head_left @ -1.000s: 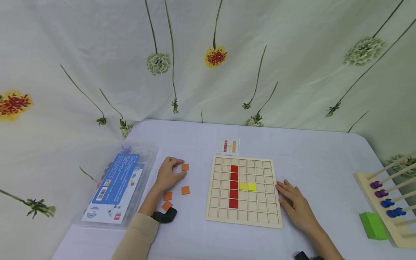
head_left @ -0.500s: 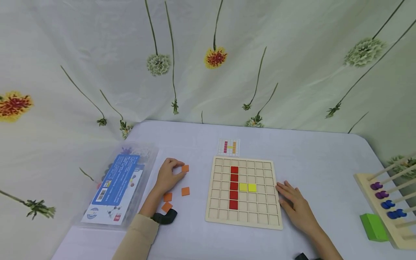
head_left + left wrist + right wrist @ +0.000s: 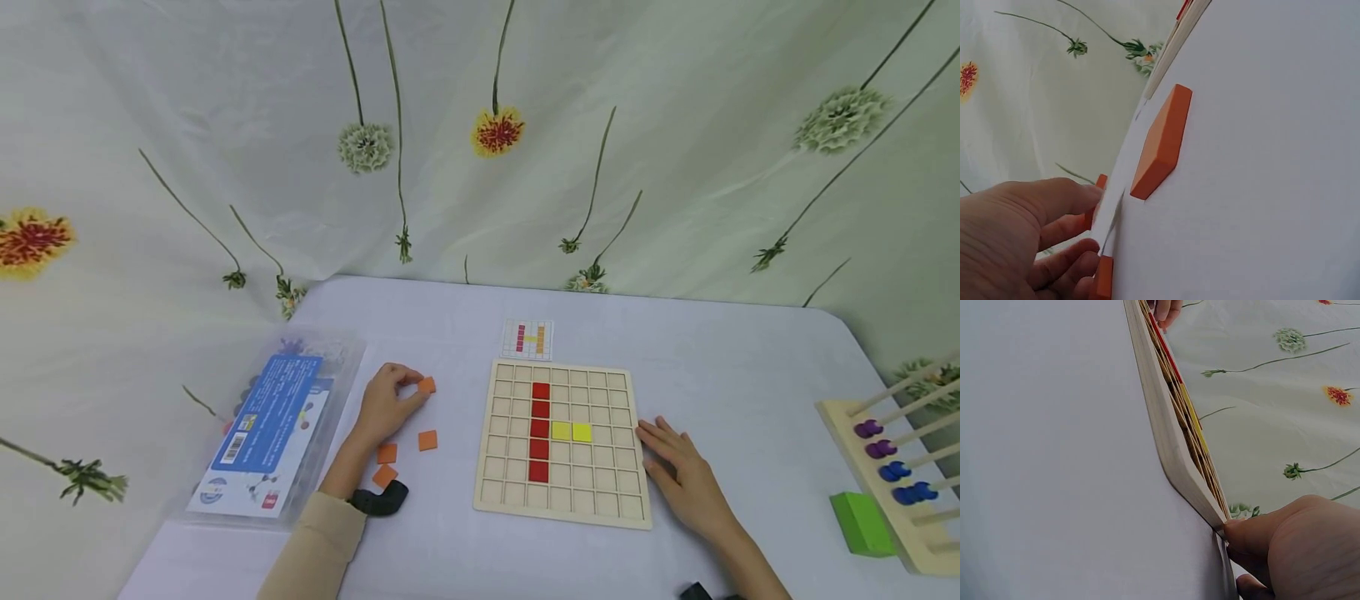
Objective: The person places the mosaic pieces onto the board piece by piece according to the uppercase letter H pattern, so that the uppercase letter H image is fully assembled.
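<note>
My left hand (image 3: 384, 406) pinches an orange square tile (image 3: 427, 385) between thumb and fingertips, left of the board. Below it on the table lie another orange tile (image 3: 427, 440) and two more near my wrist. The left wrist view shows the thumb against the held tile (image 3: 1102, 182), with a loose tile (image 3: 1163, 142) closer to the camera. My right hand (image 3: 684, 477) lies with relaxed fingers, its tips at the right edge of the wooden grid board (image 3: 517, 494). A column of red tiles (image 3: 539, 428) and two yellow tiles (image 3: 581, 432) sit in the board's cells.
A small pattern card (image 3: 528, 339) lies behind the board. On the left is a clear plastic case with a blue label (image 3: 270, 417). A wooden bead frame (image 3: 862, 467) and a green block (image 3: 861, 523) stand at the right.
The left thumb and fingers have closed on the orange tile, which has turned slightly and shifted a little. The right hand stays at the board's edge.
</note>
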Demonstrator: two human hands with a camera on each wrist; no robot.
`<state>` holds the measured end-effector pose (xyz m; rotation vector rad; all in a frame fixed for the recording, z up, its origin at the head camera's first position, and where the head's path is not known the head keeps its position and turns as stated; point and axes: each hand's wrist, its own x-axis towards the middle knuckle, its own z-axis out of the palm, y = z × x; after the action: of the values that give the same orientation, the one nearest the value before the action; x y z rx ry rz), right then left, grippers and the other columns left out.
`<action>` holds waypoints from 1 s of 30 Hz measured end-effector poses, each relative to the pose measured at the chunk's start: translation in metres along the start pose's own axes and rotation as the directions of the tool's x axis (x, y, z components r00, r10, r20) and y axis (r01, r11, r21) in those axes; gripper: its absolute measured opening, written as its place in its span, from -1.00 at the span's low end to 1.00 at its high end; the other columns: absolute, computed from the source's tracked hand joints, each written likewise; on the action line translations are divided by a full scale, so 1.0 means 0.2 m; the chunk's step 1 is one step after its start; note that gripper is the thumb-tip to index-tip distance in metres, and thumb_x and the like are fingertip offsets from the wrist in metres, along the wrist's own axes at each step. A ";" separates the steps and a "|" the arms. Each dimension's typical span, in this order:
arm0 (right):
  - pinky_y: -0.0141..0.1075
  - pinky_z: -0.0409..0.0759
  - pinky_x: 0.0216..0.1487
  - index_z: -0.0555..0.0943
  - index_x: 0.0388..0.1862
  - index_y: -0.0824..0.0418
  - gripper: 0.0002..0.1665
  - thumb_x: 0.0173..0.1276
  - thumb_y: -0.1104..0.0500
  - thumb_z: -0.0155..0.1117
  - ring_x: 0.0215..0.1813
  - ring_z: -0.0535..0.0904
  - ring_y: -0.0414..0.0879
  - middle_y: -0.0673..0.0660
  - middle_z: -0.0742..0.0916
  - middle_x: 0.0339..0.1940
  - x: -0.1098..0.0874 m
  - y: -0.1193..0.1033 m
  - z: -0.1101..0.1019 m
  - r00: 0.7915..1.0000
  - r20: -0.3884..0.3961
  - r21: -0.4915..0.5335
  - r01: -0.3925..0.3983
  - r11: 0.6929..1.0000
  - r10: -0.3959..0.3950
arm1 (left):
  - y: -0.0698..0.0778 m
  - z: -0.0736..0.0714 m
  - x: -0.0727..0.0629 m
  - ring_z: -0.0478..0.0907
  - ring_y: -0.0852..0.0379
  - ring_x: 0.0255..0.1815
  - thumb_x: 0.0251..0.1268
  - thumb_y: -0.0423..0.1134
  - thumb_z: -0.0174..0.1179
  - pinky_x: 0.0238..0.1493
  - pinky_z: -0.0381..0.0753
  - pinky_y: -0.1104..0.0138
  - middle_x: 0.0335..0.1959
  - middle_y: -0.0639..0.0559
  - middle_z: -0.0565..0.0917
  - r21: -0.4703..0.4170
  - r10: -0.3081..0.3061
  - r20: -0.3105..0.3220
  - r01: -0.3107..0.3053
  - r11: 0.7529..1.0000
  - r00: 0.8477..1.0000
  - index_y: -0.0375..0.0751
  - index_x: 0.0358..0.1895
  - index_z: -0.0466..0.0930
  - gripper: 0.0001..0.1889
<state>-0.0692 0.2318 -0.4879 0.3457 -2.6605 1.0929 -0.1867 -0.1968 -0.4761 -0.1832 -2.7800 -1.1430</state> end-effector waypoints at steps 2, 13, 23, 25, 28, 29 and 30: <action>0.20 0.03 0.46 0.54 0.24 0.34 -0.48 0.27 0.39 0.26 0.42 0.28 0.31 0.33 0.57 0.29 0.00 0.00 0.00 1.000 -0.001 -0.002 0.003 1.000 -0.003 | 0.03 -0.02 -0.01 0.52 -0.04 -0.11 0.16 -0.24 0.37 -0.05 0.51 0.15 -0.09 -0.17 0.62 -0.001 -0.003 0.003 0.003 1.000 1.000 -0.29 -0.06 0.66 -0.70; 0.18 0.02 0.46 0.53 0.24 0.36 -0.48 0.26 0.41 0.26 0.40 0.29 0.38 0.35 0.57 0.29 0.00 0.00 0.00 1.000 0.004 -0.005 0.001 1.000 -0.001 | 0.32 -0.08 0.04 0.60 -0.09 -0.08 0.16 -0.24 0.37 -0.04 0.57 0.09 -0.16 -0.10 0.69 -0.049 0.103 0.056 -0.100 0.994 0.993 -0.26 -0.07 0.66 -0.71; 0.22 0.02 0.45 0.53 0.24 0.36 -0.49 0.28 0.39 0.25 0.44 0.26 0.29 0.35 0.57 0.29 0.00 0.01 0.00 1.000 -0.007 0.008 0.015 1.000 -0.015 | 0.72 0.25 0.14 0.63 -0.05 -0.12 0.13 -0.26 0.37 -0.10 0.60 0.22 -0.19 -0.05 0.71 -0.126 0.302 0.184 -0.282 0.951 0.935 -0.25 -0.13 0.68 -0.76; 0.21 0.03 0.45 0.53 0.24 0.35 -0.49 0.28 0.39 0.25 0.46 0.27 0.24 0.35 0.57 0.28 0.00 0.01 0.00 1.000 -0.012 0.005 0.017 1.000 -0.017 | 0.79 0.33 0.15 0.62 -0.01 -0.11 0.15 -0.24 0.36 -0.09 0.58 0.28 -0.17 -0.03 0.71 -0.131 0.327 0.219 -0.304 0.944 0.919 -0.22 -0.12 0.68 -0.76; 0.22 0.05 0.43 0.54 0.24 0.35 -0.49 0.28 0.38 0.26 0.47 0.27 0.21 0.34 0.58 0.28 0.00 0.01 0.00 1.000 -0.012 -0.001 0.014 1.000 -0.014 | 0.87 0.43 0.17 0.60 0.06 -0.09 0.18 -0.21 0.35 -0.06 0.56 0.34 -0.14 0.00 0.70 -0.124 0.331 0.282 -0.307 0.943 0.901 -0.19 -0.09 0.69 -0.75; 0.23 0.05 0.43 0.54 0.24 0.35 -0.49 0.28 0.38 0.26 0.47 0.28 0.22 0.34 0.58 0.28 0.00 0.01 -0.01 1.000 -0.009 -0.003 0.012 1.000 -0.012 | 0.89 0.47 0.18 0.60 0.07 -0.09 0.18 -0.21 0.35 -0.05 0.56 0.34 -0.13 0.01 0.70 -0.118 0.325 0.301 -0.303 0.946 0.897 -0.18 -0.08 0.69 -0.75; 0.25 0.06 0.42 0.54 0.23 0.35 -0.49 0.28 0.38 0.26 0.46 0.28 0.26 0.35 0.58 0.28 0.00 0.01 -0.01 1.000 -0.007 -0.004 0.010 1.000 -0.010 | 0.91 0.50 0.18 0.60 0.09 -0.08 0.18 -0.19 0.35 -0.05 0.55 0.35 -0.13 0.02 0.70 -0.104 0.315 0.319 -0.297 0.949 0.894 -0.16 -0.08 0.69 -0.75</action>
<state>-0.0703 0.2336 -0.4880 0.3534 -2.6515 1.0830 -0.2009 0.0039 -0.4146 -0.8650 -2.8504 -1.1948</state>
